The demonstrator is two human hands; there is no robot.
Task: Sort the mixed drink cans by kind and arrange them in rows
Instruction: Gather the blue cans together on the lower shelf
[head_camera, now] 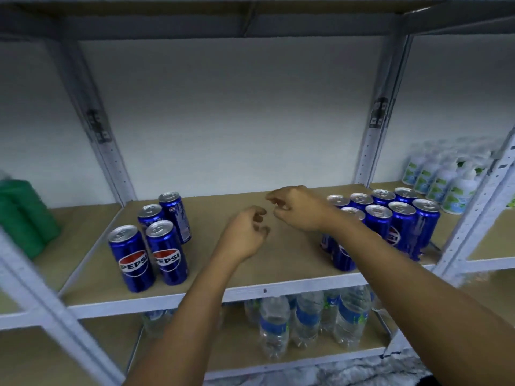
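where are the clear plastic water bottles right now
In the head view, the clear plastic water bottles with blue labels stand on the lower shelf, right of centre, directly beneath the tan shelf board holding the blue Pepsi cans.

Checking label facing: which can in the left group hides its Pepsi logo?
The rearmost can of the left group: it shows small print, while both front cans face logos forward.

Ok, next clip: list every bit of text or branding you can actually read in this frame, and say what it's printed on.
"PEPSI": front-left blue can.
"PEPSI", first letter partly cut off: blue can beside it.
Small print on the rear left can: too blurred to read.
Right group of blue cans: round logos partly show, blurred and hidden by the right forearm; no word readable.
Water bottle labels on the lower shelf: unreadable.
White bottles at far right: green-and-blue labels, unreadable.
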